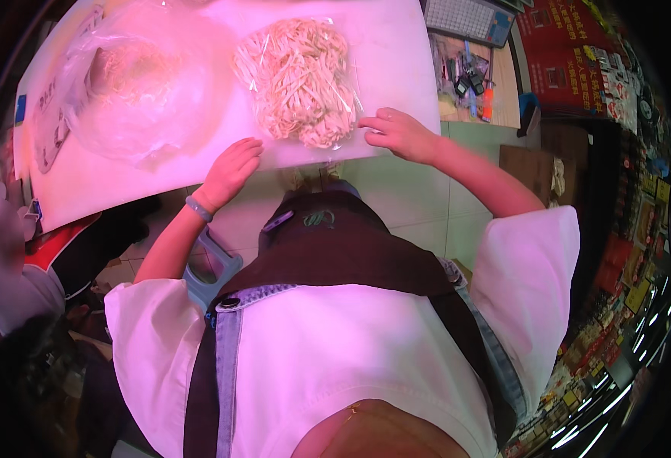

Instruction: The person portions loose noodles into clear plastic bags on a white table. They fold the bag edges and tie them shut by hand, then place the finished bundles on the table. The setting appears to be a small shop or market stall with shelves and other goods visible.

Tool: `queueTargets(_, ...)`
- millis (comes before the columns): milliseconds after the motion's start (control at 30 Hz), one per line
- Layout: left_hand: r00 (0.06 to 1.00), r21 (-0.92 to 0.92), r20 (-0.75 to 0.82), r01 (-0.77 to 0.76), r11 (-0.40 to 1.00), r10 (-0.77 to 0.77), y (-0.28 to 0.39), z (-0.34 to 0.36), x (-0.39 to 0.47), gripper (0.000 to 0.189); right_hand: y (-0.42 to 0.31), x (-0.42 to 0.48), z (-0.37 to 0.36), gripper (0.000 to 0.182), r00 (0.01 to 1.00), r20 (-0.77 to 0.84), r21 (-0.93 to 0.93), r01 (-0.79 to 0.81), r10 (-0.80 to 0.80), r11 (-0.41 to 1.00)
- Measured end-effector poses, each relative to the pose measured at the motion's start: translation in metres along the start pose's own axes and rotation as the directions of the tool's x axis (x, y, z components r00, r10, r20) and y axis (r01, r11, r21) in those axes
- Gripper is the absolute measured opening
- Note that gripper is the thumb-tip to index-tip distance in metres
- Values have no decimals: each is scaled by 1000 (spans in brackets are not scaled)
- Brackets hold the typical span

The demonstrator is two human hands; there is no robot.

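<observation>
A clear plastic bag of pale strips (304, 80), perhaps noodles or tofu skin, lies flat on the white tabletop (198, 151) before me. My left hand (233, 172), with a bracelet on its wrist, rests at the near edge, left of the bag, holding nothing. Just right of the bag my right hand (398, 134) hovers over or touches the table, thumb and fingers apart, empty; whether it touches the film is unclear. Farther left sits a large, crumpled translucent plastic bag (141, 114) with a smaller heap of pale shreds (135, 68) in it.
Beyond the table's right side are a scale with a keypad (467, 20) and a wooden surface (504, 106) with small tools. A blue plastic stool (212, 272) stands below left. Another person (15, 269) is at the far left. Cardboard boxes (533, 166) and stocked shelves line the right.
</observation>
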State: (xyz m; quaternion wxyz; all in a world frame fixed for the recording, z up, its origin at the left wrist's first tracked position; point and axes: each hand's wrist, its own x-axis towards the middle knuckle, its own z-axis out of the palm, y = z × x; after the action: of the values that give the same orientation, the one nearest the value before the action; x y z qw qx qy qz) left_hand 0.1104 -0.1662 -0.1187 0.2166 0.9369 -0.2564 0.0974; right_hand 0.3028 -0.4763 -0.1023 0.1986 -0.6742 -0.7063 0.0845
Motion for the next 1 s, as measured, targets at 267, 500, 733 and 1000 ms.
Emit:
queueTargets(267, 826, -139, -439, 327, 935, -354, 16, -113, 49, 12, -16, 33, -92, 7, 722, -383, 547, -325, 576, 771)
queueTargets(500, 699, -815, -296, 170, 553, -651, -9, -129, 81, 7, 35, 72, -96, 7, 647, -389, 831, -60, 655, 553)
queueTargets(733, 626, -954, -215, 31, 298, -750, -9, -118, 83, 11, 29, 80, -88, 12, 536, -374, 824, -182, 757, 536)
queueTargets(1000, 462, -981, -92, 108, 159, -882, 20, -100, 53, 9, -23, 73, -74, 20, 408, -321, 815, -341, 855, 468)
